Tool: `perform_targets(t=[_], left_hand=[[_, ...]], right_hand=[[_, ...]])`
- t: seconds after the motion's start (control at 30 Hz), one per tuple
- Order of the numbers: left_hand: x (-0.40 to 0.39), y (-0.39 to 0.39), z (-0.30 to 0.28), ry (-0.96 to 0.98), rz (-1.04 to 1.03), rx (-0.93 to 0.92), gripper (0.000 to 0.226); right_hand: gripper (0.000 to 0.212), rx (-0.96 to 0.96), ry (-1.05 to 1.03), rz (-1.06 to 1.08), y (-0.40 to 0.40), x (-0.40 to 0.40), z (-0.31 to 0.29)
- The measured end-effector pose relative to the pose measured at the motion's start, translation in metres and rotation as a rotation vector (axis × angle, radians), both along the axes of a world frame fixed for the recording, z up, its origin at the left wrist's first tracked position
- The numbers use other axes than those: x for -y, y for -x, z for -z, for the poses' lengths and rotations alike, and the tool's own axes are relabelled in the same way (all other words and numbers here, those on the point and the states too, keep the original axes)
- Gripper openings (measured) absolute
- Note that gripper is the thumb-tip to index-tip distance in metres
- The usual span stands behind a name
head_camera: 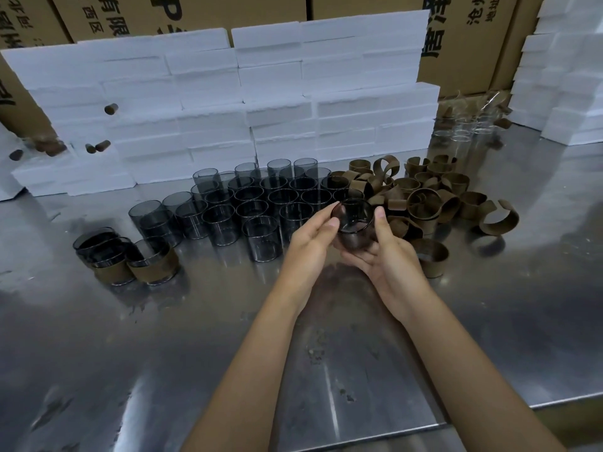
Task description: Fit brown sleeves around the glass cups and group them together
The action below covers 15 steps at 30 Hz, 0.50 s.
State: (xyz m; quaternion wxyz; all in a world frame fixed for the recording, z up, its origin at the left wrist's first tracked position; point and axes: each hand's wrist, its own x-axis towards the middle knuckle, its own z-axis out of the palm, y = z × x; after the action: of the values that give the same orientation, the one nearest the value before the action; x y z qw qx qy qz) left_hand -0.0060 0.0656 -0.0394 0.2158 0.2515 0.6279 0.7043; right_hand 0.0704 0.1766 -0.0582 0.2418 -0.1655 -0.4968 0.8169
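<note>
We hold one cup [354,223] in both hands [313,246] [388,256], few sleeved cups [153,265] grouped, many bare cups [261,203] and sleeves [424,197] remain.

A dark round glass cup [353,220] is held up between the left hand [308,246] and the right hand [390,256] over the shiny metal table [163,337]. A pile of brown curled sleeves [434,194] is seen just behind. Two sleeved cups [130,259] are set apart at the left.

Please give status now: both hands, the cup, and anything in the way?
Both hands hold one glass cup, brown sleeve on it. Finished cups grouped far left. Bare cups and loose sleeves behind; path left looks clear.
</note>
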Motion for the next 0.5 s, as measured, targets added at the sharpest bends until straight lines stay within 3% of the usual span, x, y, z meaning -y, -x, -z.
perform_targets(t=[0.17,0.37,0.5], left_hand=[[-0.001,0.0,0.003,0.023,0.015,-0.072,0.042],[0.0,0.004,0.005,-0.017,-0.172,-0.026,0.03],[0.002,0.004,0.003,-0.031,-0.063,0.036,0.048]], right_hand=[[0.048,-0.037,0.033,0.009,0.001,-0.005,0.002],[0.033,0.022,-0.222,-0.002,-0.001,0.005,0.001],[0.037,0.036,-0.175,0.014,-0.003,0.006,-0.002]])
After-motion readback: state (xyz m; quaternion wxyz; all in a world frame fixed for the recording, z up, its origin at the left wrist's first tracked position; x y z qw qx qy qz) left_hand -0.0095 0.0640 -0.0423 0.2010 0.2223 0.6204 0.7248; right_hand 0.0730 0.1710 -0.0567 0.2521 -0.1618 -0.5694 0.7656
